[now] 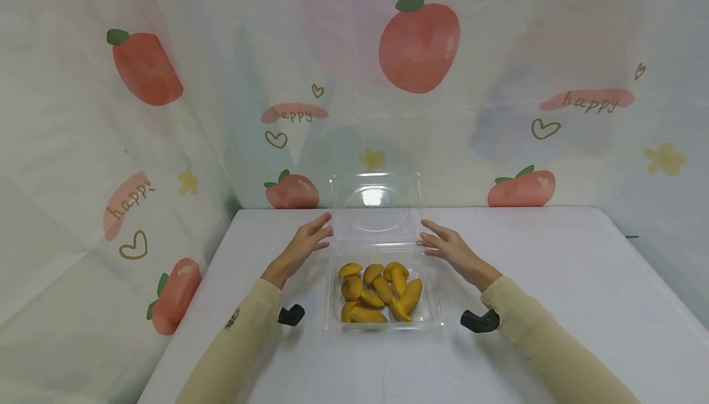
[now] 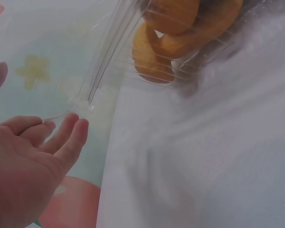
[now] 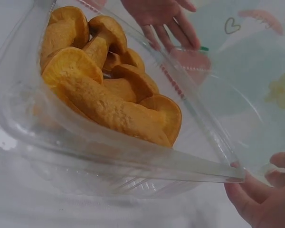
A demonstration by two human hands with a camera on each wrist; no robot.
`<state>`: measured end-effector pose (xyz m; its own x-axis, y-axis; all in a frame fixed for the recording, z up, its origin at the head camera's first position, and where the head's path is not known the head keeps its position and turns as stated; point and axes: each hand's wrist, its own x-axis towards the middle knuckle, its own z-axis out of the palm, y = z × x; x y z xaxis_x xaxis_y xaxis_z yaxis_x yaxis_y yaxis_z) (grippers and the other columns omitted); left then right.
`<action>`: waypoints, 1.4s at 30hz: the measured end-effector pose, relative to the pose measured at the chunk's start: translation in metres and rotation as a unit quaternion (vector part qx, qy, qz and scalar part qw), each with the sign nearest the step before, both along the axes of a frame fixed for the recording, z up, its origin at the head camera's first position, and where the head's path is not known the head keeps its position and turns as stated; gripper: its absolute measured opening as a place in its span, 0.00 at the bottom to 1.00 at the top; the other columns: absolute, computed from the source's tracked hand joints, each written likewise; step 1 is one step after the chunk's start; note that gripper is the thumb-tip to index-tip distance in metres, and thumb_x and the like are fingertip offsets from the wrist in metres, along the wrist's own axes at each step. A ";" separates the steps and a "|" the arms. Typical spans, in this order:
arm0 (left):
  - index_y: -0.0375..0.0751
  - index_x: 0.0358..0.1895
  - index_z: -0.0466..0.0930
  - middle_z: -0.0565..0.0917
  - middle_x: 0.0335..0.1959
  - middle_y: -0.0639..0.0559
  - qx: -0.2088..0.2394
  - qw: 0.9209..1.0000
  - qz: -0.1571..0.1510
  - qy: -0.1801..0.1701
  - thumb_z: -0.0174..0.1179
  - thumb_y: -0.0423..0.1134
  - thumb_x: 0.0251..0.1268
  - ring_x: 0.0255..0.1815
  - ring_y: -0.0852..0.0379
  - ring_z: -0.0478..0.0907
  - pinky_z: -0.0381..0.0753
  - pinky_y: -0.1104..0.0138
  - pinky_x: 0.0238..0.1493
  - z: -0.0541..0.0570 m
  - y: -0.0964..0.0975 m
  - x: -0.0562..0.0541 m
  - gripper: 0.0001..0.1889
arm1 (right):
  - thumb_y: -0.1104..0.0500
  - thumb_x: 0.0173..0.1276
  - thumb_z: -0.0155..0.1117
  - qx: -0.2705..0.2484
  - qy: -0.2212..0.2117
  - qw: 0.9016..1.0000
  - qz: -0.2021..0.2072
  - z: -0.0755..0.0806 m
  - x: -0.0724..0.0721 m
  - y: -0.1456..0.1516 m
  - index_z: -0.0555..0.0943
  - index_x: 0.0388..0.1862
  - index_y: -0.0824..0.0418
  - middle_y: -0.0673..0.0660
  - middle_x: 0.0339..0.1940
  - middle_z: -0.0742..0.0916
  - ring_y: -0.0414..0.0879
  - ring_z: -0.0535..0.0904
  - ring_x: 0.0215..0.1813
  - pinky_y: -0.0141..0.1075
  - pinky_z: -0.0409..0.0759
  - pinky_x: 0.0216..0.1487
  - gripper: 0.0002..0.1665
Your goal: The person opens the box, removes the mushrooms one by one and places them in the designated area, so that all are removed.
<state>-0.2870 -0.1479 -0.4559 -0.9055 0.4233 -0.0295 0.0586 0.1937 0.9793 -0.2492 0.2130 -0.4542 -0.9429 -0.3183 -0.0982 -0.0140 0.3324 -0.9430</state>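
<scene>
A clear plastic clamshell box (image 1: 440,324) sits on the table with its transparent lid (image 1: 376,216) raised at the back. Several yellow-brown mushrooms (image 1: 411,296) lie in the base, some on their sides and overlapping. My left hand (image 1: 301,247) is at the lid's left edge, fingers extended; in the left wrist view its fingertips (image 2: 80,124) reach the clear plastic edge. Opposite it, my right hand (image 1: 454,250) has loosely bent fingers by the lid's right edge. The right wrist view shows these right fingers (image 3: 249,194) touching the box's rear corner near the hinge.
A white-covered table (image 1: 554,281) runs back to a patterned cloth backdrop (image 1: 354,53) close behind the lid. Another cloth wall (image 1: 66,145) stands along the left side. Black curved pieces (image 1: 480,321) stick out at both sleeve cuffs.
</scene>
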 end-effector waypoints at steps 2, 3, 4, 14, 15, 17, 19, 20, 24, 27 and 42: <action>0.36 0.82 0.48 0.51 0.84 0.41 -0.001 1.000 -0.001 -0.007 0.46 0.45 0.83 0.79 0.35 0.60 0.67 0.46 0.76 -0.002 -0.002 -0.002 0.33 | 0.48 0.83 0.47 -0.010 -0.011 1.000 0.000 -0.002 -0.002 0.000 0.48 0.82 0.69 0.74 0.81 0.60 0.69 0.69 0.74 0.49 0.75 0.71 0.41; 0.36 0.81 0.49 0.51 0.84 0.41 -0.002 1.000 -0.001 -0.011 0.46 0.46 0.83 0.79 0.35 0.61 0.67 0.46 0.76 -0.002 -0.003 -0.003 0.33 | 0.48 0.83 0.46 -0.013 -0.015 1.000 0.000 -0.003 -0.003 0.000 0.48 0.82 0.69 0.74 0.80 0.60 0.69 0.69 0.74 0.47 0.76 0.70 0.41; 0.36 0.81 0.50 0.52 0.84 0.41 -0.005 1.000 -0.001 -0.014 0.46 0.47 0.83 0.79 0.35 0.61 0.66 0.46 0.76 -0.003 -0.004 -0.004 0.33 | 0.48 0.84 0.46 -0.014 -0.020 1.000 -0.001 -0.004 -0.003 -0.001 0.48 0.82 0.69 0.74 0.80 0.61 0.69 0.70 0.74 0.46 0.76 0.70 0.41; 0.35 0.81 0.51 0.53 0.84 0.41 -0.014 0.999 0.004 -0.046 0.44 0.48 0.83 0.80 0.37 0.59 0.65 0.46 0.77 -0.005 -0.004 -0.008 0.32 | 0.43 0.84 0.43 -0.022 -0.053 0.998 -0.002 0.001 -0.004 -0.005 0.47 0.82 0.69 0.73 0.82 0.57 0.66 0.70 0.75 0.45 0.74 0.72 0.43; 0.35 0.81 0.51 0.52 0.84 0.41 -0.014 0.999 0.005 -0.049 0.44 0.48 0.83 0.80 0.37 0.59 0.65 0.46 0.77 -0.006 -0.004 -0.008 0.33 | 0.44 0.84 0.42 -0.025 -0.055 0.998 0.000 0.002 -0.003 -0.005 0.47 0.82 0.70 0.73 0.82 0.56 0.66 0.70 0.75 0.46 0.73 0.72 0.42; 0.34 0.81 0.51 0.51 0.84 0.41 -0.014 0.999 0.003 -0.052 0.44 0.48 0.83 0.80 0.37 0.59 0.65 0.46 0.77 -0.007 -0.003 -0.008 0.33 | 0.45 0.84 0.42 -0.030 -0.060 0.998 0.002 0.003 -0.003 -0.005 0.46 0.82 0.70 0.73 0.82 0.55 0.66 0.69 0.75 0.46 0.72 0.73 0.42; 0.34 0.81 0.51 0.51 0.84 0.42 -0.010 0.998 0.003 -0.060 0.44 0.48 0.83 0.81 0.38 0.59 0.65 0.46 0.77 -0.008 -0.003 -0.008 0.33 | 0.45 0.84 0.41 -0.035 -0.064 0.997 0.006 0.003 -0.002 -0.006 0.45 0.82 0.71 0.73 0.82 0.54 0.67 0.68 0.76 0.47 0.70 0.74 0.42; 0.34 0.81 0.51 0.51 0.84 0.41 -0.010 0.998 0.002 -0.062 0.44 0.49 0.83 0.81 0.39 0.59 0.65 0.47 0.77 -0.009 -0.003 -0.008 0.33 | 0.46 0.85 0.41 -0.037 -0.067 0.997 0.008 0.003 -0.002 -0.006 0.45 0.82 0.71 0.73 0.82 0.53 0.67 0.68 0.76 0.48 0.69 0.74 0.42; 0.31 0.80 0.50 0.50 0.84 0.41 -0.002 0.997 0.003 -0.073 0.44 0.49 0.83 0.81 0.39 0.58 0.64 0.47 0.78 -0.014 -0.003 -0.008 0.34 | 0.45 0.84 0.41 -0.043 -0.075 0.996 0.012 0.002 -0.001 -0.005 0.44 0.82 0.71 0.74 0.83 0.52 0.67 0.67 0.76 0.48 0.67 0.75 0.43; 0.31 0.80 0.50 0.51 0.84 0.42 0.009 0.997 0.008 -0.080 0.44 0.49 0.83 0.81 0.39 0.57 0.63 0.47 0.79 -0.018 -0.002 -0.008 0.34 | 0.44 0.84 0.41 -0.048 -0.080 0.996 0.012 -0.001 -0.002 -0.004 0.44 0.82 0.72 0.73 0.83 0.51 0.67 0.66 0.77 0.49 0.66 0.76 0.44; 0.31 0.81 0.43 0.46 0.84 0.35 0.020 0.999 -0.007 -0.042 0.43 0.53 0.83 0.80 0.38 0.61 0.66 0.52 0.77 -0.026 -0.012 0.000 0.38 | 0.44 0.83 0.44 -0.039 -0.078 0.996 0.021 -0.010 -0.002 0.002 0.42 0.84 0.66 0.73 0.83 0.49 0.67 0.64 0.78 0.53 0.63 0.78 0.44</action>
<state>-0.2865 -0.1599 -0.4819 -0.8947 0.4379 -0.0882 -0.0219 0.1542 0.9878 -0.2507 0.2145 -0.4640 -0.9033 -0.3702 -0.2169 0.1228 0.2613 -0.9574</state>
